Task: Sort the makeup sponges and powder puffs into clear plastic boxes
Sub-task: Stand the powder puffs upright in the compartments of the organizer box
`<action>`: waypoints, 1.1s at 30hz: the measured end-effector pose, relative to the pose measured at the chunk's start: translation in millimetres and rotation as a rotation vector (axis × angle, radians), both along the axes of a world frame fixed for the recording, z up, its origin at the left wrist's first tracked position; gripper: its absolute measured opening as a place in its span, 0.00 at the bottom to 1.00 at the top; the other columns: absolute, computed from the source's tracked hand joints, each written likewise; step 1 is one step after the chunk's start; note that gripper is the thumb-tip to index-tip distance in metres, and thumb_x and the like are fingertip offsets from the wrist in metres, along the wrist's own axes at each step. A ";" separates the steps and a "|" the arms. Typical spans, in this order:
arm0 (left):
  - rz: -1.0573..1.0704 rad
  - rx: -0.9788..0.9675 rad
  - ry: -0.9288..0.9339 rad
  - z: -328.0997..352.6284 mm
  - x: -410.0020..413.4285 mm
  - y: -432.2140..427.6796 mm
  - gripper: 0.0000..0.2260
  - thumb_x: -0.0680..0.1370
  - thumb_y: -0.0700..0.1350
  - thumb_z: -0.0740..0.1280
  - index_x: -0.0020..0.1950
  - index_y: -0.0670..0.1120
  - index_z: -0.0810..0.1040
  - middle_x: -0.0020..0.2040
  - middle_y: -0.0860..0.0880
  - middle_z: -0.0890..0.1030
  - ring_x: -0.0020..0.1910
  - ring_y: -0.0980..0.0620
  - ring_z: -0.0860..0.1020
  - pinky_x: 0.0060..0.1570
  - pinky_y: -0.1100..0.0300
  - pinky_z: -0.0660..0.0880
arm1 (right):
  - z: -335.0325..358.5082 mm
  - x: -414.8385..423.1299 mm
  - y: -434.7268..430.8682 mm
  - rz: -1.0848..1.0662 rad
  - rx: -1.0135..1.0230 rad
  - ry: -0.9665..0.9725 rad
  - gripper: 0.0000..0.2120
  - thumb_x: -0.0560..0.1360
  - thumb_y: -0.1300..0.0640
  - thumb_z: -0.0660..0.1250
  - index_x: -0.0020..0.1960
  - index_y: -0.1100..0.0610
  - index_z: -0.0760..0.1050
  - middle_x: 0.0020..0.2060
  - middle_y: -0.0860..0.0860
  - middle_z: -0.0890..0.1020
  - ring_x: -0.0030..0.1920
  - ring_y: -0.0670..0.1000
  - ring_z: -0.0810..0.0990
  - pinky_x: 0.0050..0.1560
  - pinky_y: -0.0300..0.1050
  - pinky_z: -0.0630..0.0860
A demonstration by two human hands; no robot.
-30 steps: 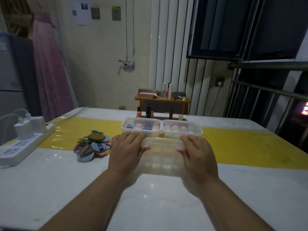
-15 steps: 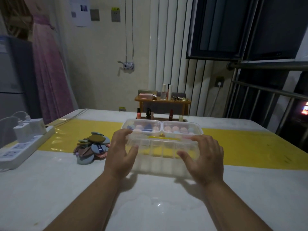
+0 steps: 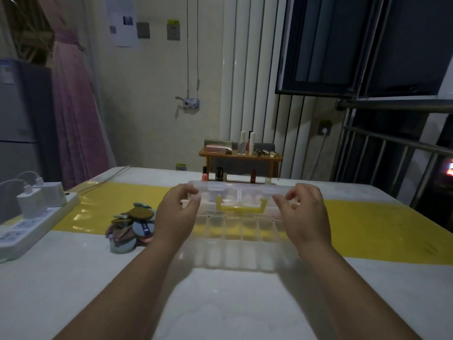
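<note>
Clear box (image 3: 235, 231) between hands, long axis left-right, lid raised, yellow handle facing camera; left hand (image 3: 177, 214) and right hand (image 3: 305, 214) pinch lid ends

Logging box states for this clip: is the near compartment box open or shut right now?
Open. Its lid stands raised, yellow handle facing the camera, with the left hand and right hand at its ends; the compartments below look empty.

White counter (image 3: 245, 303) carries a yellow strip (image 3: 367, 229), puff pile (image 3: 132, 224), clear box (image 3: 235, 241), power strip (image 3: 29, 229).
</note>
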State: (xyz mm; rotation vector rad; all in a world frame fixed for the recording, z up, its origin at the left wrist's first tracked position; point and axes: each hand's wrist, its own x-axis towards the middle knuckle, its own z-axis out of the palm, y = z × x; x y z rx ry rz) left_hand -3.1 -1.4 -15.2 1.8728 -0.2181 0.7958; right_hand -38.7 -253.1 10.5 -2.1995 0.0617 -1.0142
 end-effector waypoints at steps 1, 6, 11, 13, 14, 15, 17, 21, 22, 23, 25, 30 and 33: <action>-0.020 -0.032 0.065 1.3 4.1 0.5 0.06 0.79 0.44 0.67 0.50 0.56 0.78 0.52 0.60 0.77 0.53 0.55 0.78 0.50 0.52 0.78 | 1.8 4.6 0.0 0.005 -0.005 0.027 0.11 0.76 0.46 0.69 0.46 0.52 0.72 0.54 0.48 0.73 0.51 0.51 0.76 0.44 0.46 0.73; -0.068 -0.116 0.240 3.5 20.8 -0.9 0.14 0.79 0.40 0.65 0.55 0.61 0.76 0.54 0.57 0.78 0.50 0.58 0.78 0.42 0.57 0.78 | 10.3 22.9 2.3 -0.070 -0.070 0.130 0.11 0.76 0.51 0.69 0.57 0.50 0.74 0.61 0.49 0.76 0.54 0.51 0.75 0.46 0.44 0.70; -0.085 -0.140 0.305 1.4 31.0 -1.1 0.24 0.78 0.33 0.62 0.59 0.63 0.75 0.57 0.55 0.76 0.50 0.55 0.79 0.46 0.52 0.82 | 15.9 32.3 4.4 -0.190 -0.184 0.236 0.18 0.75 0.48 0.67 0.64 0.49 0.74 0.64 0.50 0.76 0.59 0.56 0.74 0.54 0.50 0.72; -0.090 -0.148 0.318 -2.3 34.2 -1.9 0.28 0.77 0.30 0.60 0.66 0.62 0.75 0.59 0.56 0.76 0.51 0.56 0.79 0.45 0.55 0.82 | 16.5 36.0 10.1 -0.232 -0.241 0.310 0.21 0.75 0.46 0.66 0.67 0.48 0.72 0.69 0.52 0.71 0.64 0.58 0.70 0.61 0.53 0.70; -0.090 -0.146 0.321 -3.5 35.3 -2.2 0.30 0.77 0.30 0.60 0.68 0.61 0.74 0.60 0.57 0.76 0.52 0.56 0.79 0.44 0.56 0.82 | 16.4 36.7 14.8 -0.244 -0.274 0.310 0.21 0.75 0.47 0.67 0.67 0.47 0.72 0.71 0.52 0.68 0.67 0.59 0.67 0.64 0.54 0.67; -0.086 -0.140 0.326 -5.4 36.7 -1.8 0.31 0.76 0.29 0.59 0.70 0.60 0.74 0.61 0.57 0.76 0.53 0.55 0.79 0.45 0.57 0.81 | 14.9 38.3 20.9 -0.228 -0.307 0.282 0.20 0.75 0.48 0.67 0.66 0.46 0.72 0.72 0.51 0.66 0.68 0.58 0.65 0.66 0.54 0.65; -0.085 -0.112 0.338 -6.4 37.9 -3.6 0.32 0.76 0.30 0.59 0.71 0.60 0.72 0.61 0.57 0.76 0.53 0.54 0.79 0.45 0.59 0.80 | 12.8 38.1 32.0 -0.101 -0.364 0.208 0.16 0.74 0.51 0.67 0.62 0.45 0.74 0.69 0.48 0.70 0.67 0.55 0.66 0.65 0.53 0.64; -0.093 -0.102 0.396 -8.6 40.0 -2.8 0.32 0.77 0.30 0.58 0.74 0.60 0.69 0.59 0.58 0.74 0.48 0.62 0.76 0.36 0.70 0.74 | -2.4 42.2 51.2 0.188 -0.467 0.289 0.14 0.77 0.50 0.65 0.62 0.43 0.76 0.61 0.43 0.75 0.63 0.50 0.69 0.64 0.50 0.64; -0.096 -0.102 0.402 -9.8 40.4 -2.1 0.32 0.77 0.30 0.57 0.74 0.59 0.69 0.60 0.58 0.73 0.47 0.63 0.76 0.36 0.70 0.73 | -6.1 43.0 52.3 0.202 -0.500 0.314 0.15 0.77 0.48 0.65 0.64 0.43 0.76 0.62 0.43 0.75 0.63 0.49 0.69 0.64 0.49 0.64; -0.093 -0.104 0.409 -9.9 39.7 -2.2 0.31 0.77 0.30 0.57 0.74 0.59 0.70 0.60 0.58 0.73 0.47 0.63 0.75 0.35 0.71 0.73 | -8.4 43.4 51.1 0.203 -0.519 0.335 0.16 0.78 0.47 0.64 0.65 0.43 0.75 0.63 0.43 0.74 0.63 0.49 0.69 0.64 0.50 0.63; -0.076 -0.111 0.417 -10.4 38.5 -1.3 0.30 0.78 0.31 0.57 0.73 0.58 0.70 0.63 0.57 0.73 0.49 0.61 0.76 0.36 0.72 0.74 | -11.3 44.2 50.4 0.210 -0.546 0.364 0.17 0.79 0.46 0.61 0.67 0.43 0.74 0.65 0.42 0.73 0.64 0.50 0.69 0.65 0.50 0.63; -0.057 -0.098 0.420 -11.1 37.7 -1.5 0.27 0.78 0.31 0.57 0.70 0.57 0.74 0.68 0.49 0.76 0.52 0.51 0.79 0.35 0.66 0.73 | -12.5 42.1 51.6 0.232 -0.590 0.412 0.17 0.82 0.46 0.56 0.69 0.42 0.71 0.67 0.42 0.72 0.63 0.50 0.69 0.63 0.51 0.67; 0.001 0.001 0.350 -7.1 32.5 0.9 0.24 0.76 0.35 0.60 0.67 0.55 0.77 0.65 0.49 0.78 0.50 0.52 0.78 0.39 0.64 0.74 | -12.0 40.2 51.7 0.235 -0.585 0.407 0.16 0.82 0.46 0.56 0.68 0.42 0.72 0.66 0.41 0.72 0.61 0.49 0.69 0.63 0.50 0.67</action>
